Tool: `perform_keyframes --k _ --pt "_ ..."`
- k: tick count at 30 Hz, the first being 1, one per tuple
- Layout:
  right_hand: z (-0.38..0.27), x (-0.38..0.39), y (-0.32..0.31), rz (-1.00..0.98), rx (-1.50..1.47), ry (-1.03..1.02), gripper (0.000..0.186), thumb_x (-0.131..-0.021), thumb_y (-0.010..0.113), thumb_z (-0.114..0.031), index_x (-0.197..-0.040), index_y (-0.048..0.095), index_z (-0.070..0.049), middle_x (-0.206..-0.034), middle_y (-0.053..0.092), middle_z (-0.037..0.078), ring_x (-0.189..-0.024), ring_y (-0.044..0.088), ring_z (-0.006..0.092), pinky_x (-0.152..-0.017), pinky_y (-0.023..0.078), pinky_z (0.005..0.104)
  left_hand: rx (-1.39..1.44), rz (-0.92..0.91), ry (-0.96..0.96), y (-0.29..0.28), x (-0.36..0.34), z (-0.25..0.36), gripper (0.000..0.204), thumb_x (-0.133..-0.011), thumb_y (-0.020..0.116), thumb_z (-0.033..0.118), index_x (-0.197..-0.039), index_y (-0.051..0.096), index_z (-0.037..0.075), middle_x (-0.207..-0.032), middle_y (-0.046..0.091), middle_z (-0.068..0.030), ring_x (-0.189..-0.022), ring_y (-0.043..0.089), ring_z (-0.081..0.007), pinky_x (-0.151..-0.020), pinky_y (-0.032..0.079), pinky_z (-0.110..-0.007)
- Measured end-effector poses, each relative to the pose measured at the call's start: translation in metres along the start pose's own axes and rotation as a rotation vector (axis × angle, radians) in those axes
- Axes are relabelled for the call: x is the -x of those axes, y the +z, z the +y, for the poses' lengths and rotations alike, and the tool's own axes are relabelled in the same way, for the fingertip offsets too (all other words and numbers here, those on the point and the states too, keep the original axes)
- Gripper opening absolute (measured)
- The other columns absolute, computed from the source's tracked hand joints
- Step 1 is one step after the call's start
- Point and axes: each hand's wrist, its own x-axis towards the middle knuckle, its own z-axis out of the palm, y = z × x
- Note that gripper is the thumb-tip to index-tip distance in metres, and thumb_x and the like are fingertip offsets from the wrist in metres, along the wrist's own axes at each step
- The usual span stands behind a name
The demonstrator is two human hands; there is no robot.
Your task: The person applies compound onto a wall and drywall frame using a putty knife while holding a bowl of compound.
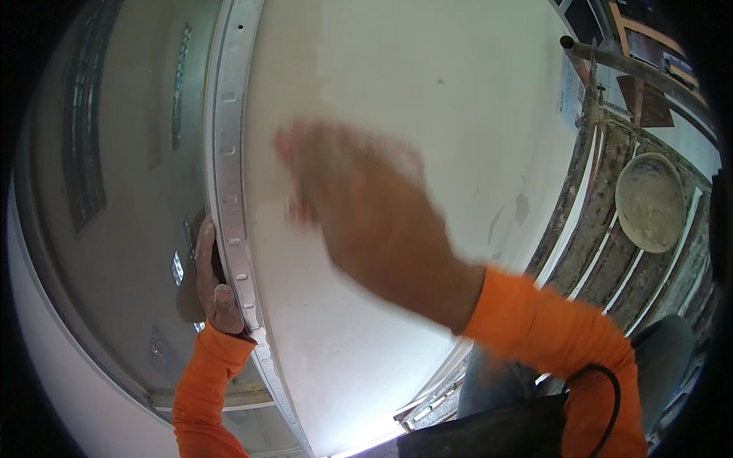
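Observation:
My right hand (374,206), smeared by motion, is at the middle of a broad off-white panel (427,69). Its fingers look curled round something reddish, which shows as a blur at the fingertips and along the hand; its kind cannot be made out. Along the panel's left side runs a pale metal strip (227,130) with a row of small dents. My left hand (214,278) lies against the outer side of this strip, fingers stretched along it and thumb apart, holding nothing visible. Beside it is a glossy, glass-like surface (137,252) with reflections.
A round bowl (650,202) with dried whitish residue stands on worn slats (592,221) at the right, with bright gaps between them. A rusty pipe (641,69) crosses the upper right near shelves. My bent knee (660,359) and a dark bag (489,431) are at lower right.

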Motion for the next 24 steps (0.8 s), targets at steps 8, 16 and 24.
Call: perform_keyframes --k 8,16,24 --pt "0.009 -0.009 0.044 0.054 0.268 -0.244 0.055 -0.089 0.064 -0.025 -0.127 0.058 0.014 -0.120 0.063 0.027 -0.118 0.059 0.0370 -0.104 0.044 0.0439 0.035 0.033 0.019 0.004 -0.002 -0.007 0.112 -0.083 0.060 0.081 -0.156 0.030 0.002 -0.149 0.046 -0.0140 -0.134 0.050 -0.0260 -0.109 0.046 -0.040" --pt "0.032 -0.007 -0.001 -0.090 0.243 -0.218 0.048 -0.093 0.064 -0.031 -0.126 0.059 0.003 -0.124 0.062 0.016 -0.117 0.058 0.0285 -0.105 0.044 0.0415 0.049 0.034 -0.018 0.006 -0.001 -0.008 0.104 -0.085 0.061 0.075 -0.155 0.033 0.003 -0.147 0.047 -0.0132 -0.133 0.051 -0.0245 -0.108 0.047 -0.038" --pt "0.128 -0.109 0.008 0.407 0.201 -0.342 0.037 -0.097 0.046 -0.005 -0.129 0.063 0.005 -0.116 0.070 0.027 -0.102 0.070 0.0404 -0.097 0.054 0.0450 0.022 0.057 -0.073 0.020 -0.007 -0.008 0.091 -0.092 0.059 0.063 -0.155 0.033 0.003 -0.149 0.046 -0.0120 -0.135 0.049 -0.0229 -0.111 0.043 -0.037"
